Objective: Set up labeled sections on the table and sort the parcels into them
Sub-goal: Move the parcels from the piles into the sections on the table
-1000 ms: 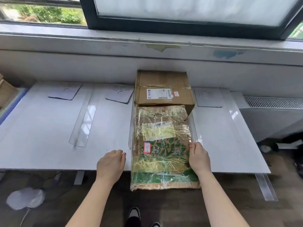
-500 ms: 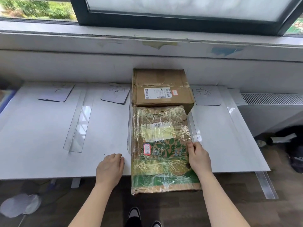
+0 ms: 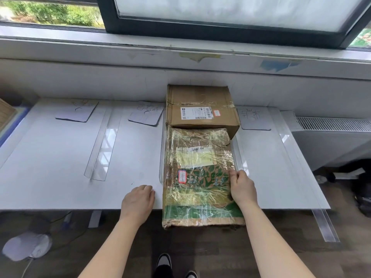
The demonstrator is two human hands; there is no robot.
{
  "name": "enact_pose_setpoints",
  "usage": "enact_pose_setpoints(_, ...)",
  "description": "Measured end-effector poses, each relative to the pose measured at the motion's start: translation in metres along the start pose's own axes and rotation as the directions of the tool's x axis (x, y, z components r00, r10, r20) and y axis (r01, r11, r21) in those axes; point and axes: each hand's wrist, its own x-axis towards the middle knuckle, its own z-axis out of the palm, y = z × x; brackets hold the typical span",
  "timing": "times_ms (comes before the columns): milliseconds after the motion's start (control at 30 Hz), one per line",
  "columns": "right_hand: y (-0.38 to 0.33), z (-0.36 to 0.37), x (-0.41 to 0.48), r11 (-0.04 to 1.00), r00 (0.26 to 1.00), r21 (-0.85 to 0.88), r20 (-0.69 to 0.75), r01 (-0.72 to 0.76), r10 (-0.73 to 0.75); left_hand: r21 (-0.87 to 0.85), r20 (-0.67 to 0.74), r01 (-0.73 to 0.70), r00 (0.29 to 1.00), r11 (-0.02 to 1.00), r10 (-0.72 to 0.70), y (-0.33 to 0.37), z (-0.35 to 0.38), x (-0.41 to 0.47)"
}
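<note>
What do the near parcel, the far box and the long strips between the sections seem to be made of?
Near parcel: brown cardboard printed with green leaves, wrapped in glossy clear tape or film that wrinkles and glints. Far box: plain matte brown cardboard, creased, with a white paper label. Strips: clear glossy plastic, perhaps acrylic; the table shows through and light reflects on them.

Bare forearms (image 3: 112,247) — dark trousers (image 3: 163,273), black-and-white shoes (image 3: 164,261).

We note dark-framed window (image 3: 220,31) above bench (image 3: 60,167) far edge, daylight, greenery outside; white radiator (image 3: 331,125) beyond right edge; dark wood floor (image 3: 261,247) below near edge.
</note>
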Motion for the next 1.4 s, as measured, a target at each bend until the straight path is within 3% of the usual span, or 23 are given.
enact_pose_setpoints(133,-0.007,-0.010,-0.003,0.998,0.996,-0.020,-0.067,0.058,-0.059,-0.024,-0.076,0.023,0.997,0.999,-0.025,0.004,-0.013,-0.008)
enact_pose_setpoints(267,-0.022,-0.015,-0.013,0.965,0.957,0.049,-0.145,0.259,-0.250,-0.037,-0.226,0.018,0.974,0.999,-0.026,0.001,-0.029,-0.015)
enact_pose_setpoints(400,-0.048,-0.012,-0.028,0.904,0.901,0.053,-0.118,0.425,-0.417,0.016,-0.342,-0.003,0.940,1.000,0.009,-0.003,-0.048,-0.023)
enact_pose_setpoints(700,-0.133,0.019,-0.079,0.742,0.743,0.072,0.016,0.667,-0.669,-0.024,-0.526,0.056,0.848,0.998,-0.060,-0.046,-0.098,-0.063)
enact_pose_setpoints(900,-0.229,0.062,-0.133,0.567,0.567,0.115,0.041,0.816,-0.823,-0.061,-0.557,0.165,0.813,0.984,-0.171,-0.122,-0.142,-0.095)
enact_pose_setpoints(1400,-0.447,0.230,-0.309,0.373,0.363,0.236,0.086,0.897,-0.928,-0.027,-0.627,0.315,0.734,0.949,-0.261,-0.381,-0.227,-0.192)
